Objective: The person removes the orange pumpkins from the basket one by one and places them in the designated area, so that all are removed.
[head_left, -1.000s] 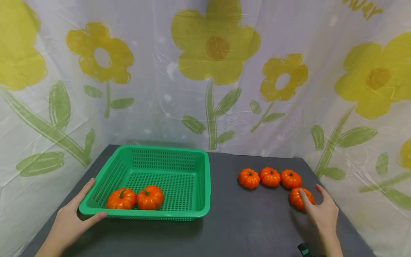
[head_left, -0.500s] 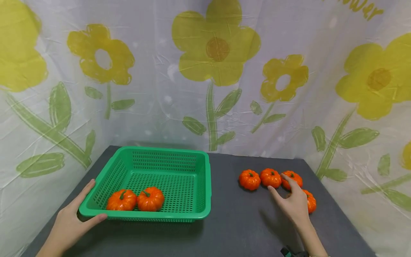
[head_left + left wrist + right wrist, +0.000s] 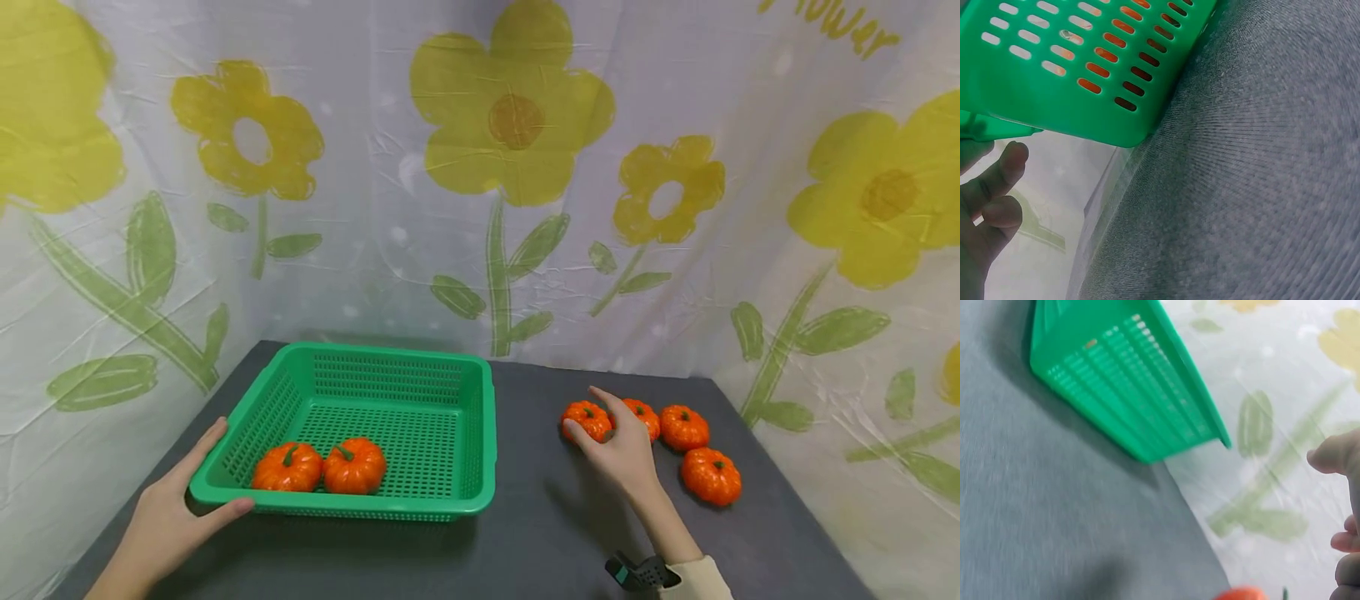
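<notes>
The green plastic basket stands on the left of the table, with two small orange pumpkins inside near its front wall. My left hand rests at the basket's front-left corner, thumb on the front rim and fingers along the left side. Over on the right, my right hand is spread above the leftmost loose pumpkin, thumb and fingers apart on either side. It partly hides a second pumpkin behind it. In the right wrist view only the top of a pumpkin shows, apart from the thumb.
Two more pumpkins, one at the back and one nearer, lie to the right of the right hand. A white curtain printed with yellow flowers encloses the dark grey table at the back and sides.
The right hand has travelled left from the nearest pumpkin on the right, past the others, to the leftmost one. The left hand stays at the basket corner. The pumpkins keep their places.
</notes>
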The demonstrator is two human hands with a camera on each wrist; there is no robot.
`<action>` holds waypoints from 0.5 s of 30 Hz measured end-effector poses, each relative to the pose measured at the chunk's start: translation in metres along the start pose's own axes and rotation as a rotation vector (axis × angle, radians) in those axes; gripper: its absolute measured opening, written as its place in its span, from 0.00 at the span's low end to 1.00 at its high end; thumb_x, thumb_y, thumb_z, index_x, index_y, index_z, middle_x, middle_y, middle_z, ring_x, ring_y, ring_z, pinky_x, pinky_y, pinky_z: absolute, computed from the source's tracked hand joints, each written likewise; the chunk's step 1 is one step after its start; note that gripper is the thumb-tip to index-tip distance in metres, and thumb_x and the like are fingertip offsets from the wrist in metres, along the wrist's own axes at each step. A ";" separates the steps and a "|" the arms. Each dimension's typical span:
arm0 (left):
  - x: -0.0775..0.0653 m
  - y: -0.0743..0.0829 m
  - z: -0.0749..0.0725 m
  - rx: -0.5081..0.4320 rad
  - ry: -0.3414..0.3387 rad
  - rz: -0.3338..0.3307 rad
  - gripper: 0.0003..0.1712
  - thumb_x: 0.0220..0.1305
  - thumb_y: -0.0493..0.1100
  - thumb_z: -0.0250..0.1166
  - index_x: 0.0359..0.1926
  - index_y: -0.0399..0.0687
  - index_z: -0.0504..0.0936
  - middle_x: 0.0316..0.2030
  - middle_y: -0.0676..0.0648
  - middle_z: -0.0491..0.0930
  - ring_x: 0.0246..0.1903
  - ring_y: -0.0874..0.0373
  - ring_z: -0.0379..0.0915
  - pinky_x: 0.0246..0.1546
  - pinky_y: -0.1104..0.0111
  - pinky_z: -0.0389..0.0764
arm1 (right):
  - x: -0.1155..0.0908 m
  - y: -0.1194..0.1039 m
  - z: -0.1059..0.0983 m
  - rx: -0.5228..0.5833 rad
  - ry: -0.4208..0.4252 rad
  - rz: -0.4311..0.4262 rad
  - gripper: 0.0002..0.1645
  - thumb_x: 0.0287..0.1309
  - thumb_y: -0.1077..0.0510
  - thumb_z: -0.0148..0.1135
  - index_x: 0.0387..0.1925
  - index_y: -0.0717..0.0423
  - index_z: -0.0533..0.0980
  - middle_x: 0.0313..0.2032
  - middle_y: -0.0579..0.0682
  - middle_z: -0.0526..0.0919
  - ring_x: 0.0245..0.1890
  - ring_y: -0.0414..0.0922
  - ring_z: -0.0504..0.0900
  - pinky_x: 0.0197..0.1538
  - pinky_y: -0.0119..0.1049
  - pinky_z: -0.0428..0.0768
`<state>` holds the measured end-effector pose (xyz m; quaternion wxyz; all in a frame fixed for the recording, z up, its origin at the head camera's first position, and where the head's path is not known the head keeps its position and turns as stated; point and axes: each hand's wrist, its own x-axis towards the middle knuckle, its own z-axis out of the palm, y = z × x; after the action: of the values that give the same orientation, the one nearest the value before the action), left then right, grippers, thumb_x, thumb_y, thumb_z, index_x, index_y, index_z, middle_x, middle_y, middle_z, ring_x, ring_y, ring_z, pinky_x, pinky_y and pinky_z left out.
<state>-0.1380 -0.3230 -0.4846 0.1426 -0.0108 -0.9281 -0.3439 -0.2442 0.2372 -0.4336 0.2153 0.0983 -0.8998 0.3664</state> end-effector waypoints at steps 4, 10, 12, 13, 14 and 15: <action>0.000 0.001 0.000 -0.001 0.005 0.001 0.65 0.61 0.54 0.79 0.87 0.67 0.45 0.80 0.32 0.56 0.64 0.18 0.65 0.48 0.25 0.71 | 0.009 -0.017 0.015 0.036 -0.015 -0.065 0.39 0.61 0.52 0.78 0.70 0.60 0.76 0.67 0.61 0.80 0.67 0.63 0.78 0.66 0.65 0.77; 0.000 0.000 0.003 -0.005 0.029 0.021 0.64 0.60 0.54 0.80 0.87 0.68 0.47 0.83 0.45 0.51 0.64 0.19 0.67 0.49 0.27 0.71 | 0.020 -0.042 0.032 0.063 -0.020 -0.151 0.39 0.58 0.51 0.80 0.69 0.57 0.77 0.60 0.59 0.85 0.23 0.45 0.82 0.31 0.44 0.85; -0.001 0.000 0.003 -0.009 0.036 0.024 0.64 0.60 0.53 0.80 0.87 0.69 0.47 0.84 0.51 0.49 0.65 0.20 0.67 0.49 0.27 0.71 | 0.023 -0.051 0.037 0.082 -0.040 -0.164 0.40 0.58 0.51 0.79 0.70 0.57 0.77 0.60 0.59 0.85 0.11 0.37 0.64 0.19 0.35 0.72; -0.001 0.000 0.004 -0.010 0.037 0.023 0.64 0.60 0.53 0.80 0.87 0.69 0.48 0.84 0.52 0.49 0.65 0.20 0.67 0.49 0.27 0.71 | 0.025 -0.055 0.039 0.094 -0.054 -0.169 0.40 0.59 0.50 0.79 0.70 0.57 0.77 0.61 0.59 0.85 0.09 0.34 0.56 0.17 0.33 0.65; -0.001 0.000 0.003 -0.010 0.036 0.019 0.64 0.60 0.53 0.80 0.87 0.69 0.47 0.84 0.51 0.49 0.65 0.21 0.67 0.49 0.27 0.71 | 0.027 -0.059 0.042 0.096 -0.064 -0.176 0.40 0.58 0.50 0.79 0.70 0.58 0.77 0.64 0.59 0.83 0.09 0.32 0.55 0.18 0.31 0.65; -0.001 0.000 0.003 -0.009 0.033 0.015 0.64 0.60 0.54 0.80 0.87 0.69 0.47 0.84 0.49 0.50 0.65 0.20 0.67 0.49 0.27 0.71 | 0.029 -0.064 0.044 0.094 -0.075 -0.183 0.40 0.59 0.49 0.79 0.69 0.58 0.77 0.65 0.58 0.82 0.10 0.31 0.56 0.19 0.30 0.65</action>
<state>-0.1375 -0.3211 -0.4873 0.1605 -0.0125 -0.9239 -0.3471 -0.2624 0.1604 -0.4093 0.2090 0.2038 -0.8764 0.3830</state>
